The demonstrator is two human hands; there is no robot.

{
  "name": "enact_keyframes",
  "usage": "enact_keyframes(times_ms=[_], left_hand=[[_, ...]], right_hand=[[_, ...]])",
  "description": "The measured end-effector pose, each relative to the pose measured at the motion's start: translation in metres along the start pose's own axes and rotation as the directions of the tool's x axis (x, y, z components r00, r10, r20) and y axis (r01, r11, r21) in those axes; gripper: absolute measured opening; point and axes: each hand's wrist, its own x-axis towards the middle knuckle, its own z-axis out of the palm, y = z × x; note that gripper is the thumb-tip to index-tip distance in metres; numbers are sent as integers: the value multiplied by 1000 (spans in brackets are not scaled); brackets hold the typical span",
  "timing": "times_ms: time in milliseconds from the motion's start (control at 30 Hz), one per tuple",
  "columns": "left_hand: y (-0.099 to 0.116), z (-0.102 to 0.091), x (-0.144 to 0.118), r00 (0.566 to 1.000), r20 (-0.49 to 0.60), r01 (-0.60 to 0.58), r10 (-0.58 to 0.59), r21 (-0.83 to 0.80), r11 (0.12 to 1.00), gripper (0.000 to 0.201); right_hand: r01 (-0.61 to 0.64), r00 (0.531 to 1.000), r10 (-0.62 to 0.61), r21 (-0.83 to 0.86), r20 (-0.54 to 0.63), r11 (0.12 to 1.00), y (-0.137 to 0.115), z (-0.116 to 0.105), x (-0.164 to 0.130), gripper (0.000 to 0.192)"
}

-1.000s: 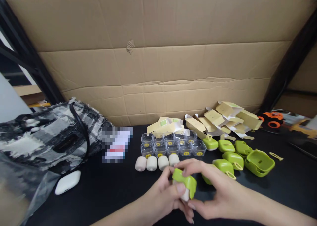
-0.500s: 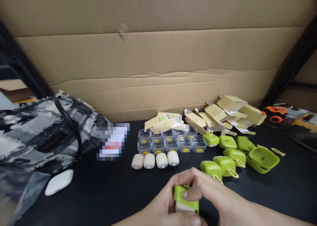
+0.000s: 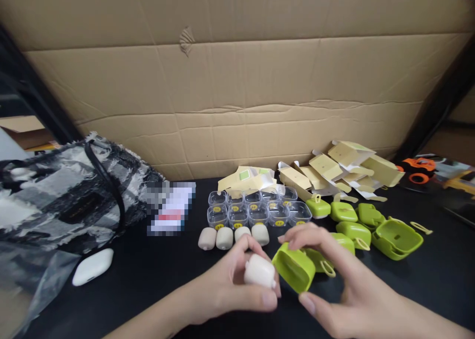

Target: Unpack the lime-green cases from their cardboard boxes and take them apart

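A small white rounded block (image 3: 260, 272) with a nub at its end rests in my left hand (image 3: 237, 279), held by the curled fingers and thumb. My right hand (image 3: 334, 274) pinches a hollow green shell (image 3: 295, 269) between fingers and thumb, its open side facing left toward the block. Block and shell are apart but very close. Beyond my left hand, several similar pale blocks (image 3: 224, 238) stand in a row. Behind and beside my right hand lie several green cases (image 3: 354, 234) with cream loops, some partly hidden by the hand and the shell.
Clear plastic cups (image 3: 258, 214) with yellow stickers stand in two rows behind the pale blocks. Opened cream cartons (image 3: 326, 168) pile against the cardboard wall (image 3: 237, 81). At left are a black-and-white bag (image 3: 77, 195) and a white oval case (image 3: 92, 267); a green tray (image 3: 397, 240) lies right.
The white block has come out of the green shell. My hands have moved apart, the block in the left and the shell in the right. The view has shifted slightly.
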Motion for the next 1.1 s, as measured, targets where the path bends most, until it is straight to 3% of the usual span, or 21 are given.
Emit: enact_keyframes(times_ms=[100,200,367,500,633,733,833,933,1000,1100], left_hand=[[-1,1,3,972,-186,-143,144,22,990,38],[-1,2,5,950,-254,-169,179,58,984,37],[-7,0,8,961,-182,-193,206,89,977,36],[-12,5,5,961,-142,-210,237,179,961,35],[-14,16,-3,964,-114,-201,239,275,940,33],[-12,20,-4,928,-92,-318,361,309,896,34],[-10,20,-2,870,-117,-405,479,383,830,38],[-11,18,2,815,-164,-425,556,483,765,44],[-14,16,3,780,-173,-438,601,534,723,47],[-19,13,4,798,-177,-415,576,532,738,48]], right_hand=[[-1,1000,4,-122,24,992,0,1,1,39],[-47,992,63,-139,114,989,-3,3,1,28],[17,956,68,-284,286,959,-8,9,-1,24],[104,986,-41,-396,163,912,-7,10,-2,15],[158,983,-93,-462,162,873,-4,14,-1,32],[210,971,-114,-528,208,823,2,21,-1,24],[305,952,-222,-615,210,727,9,26,-2,3],[392,919,-313,-647,240,654,10,26,-1,16],[412,911,-301,-614,282,673,5,22,-1,20],[364,928,-253,-517,273,775,-6,15,-3,17]])
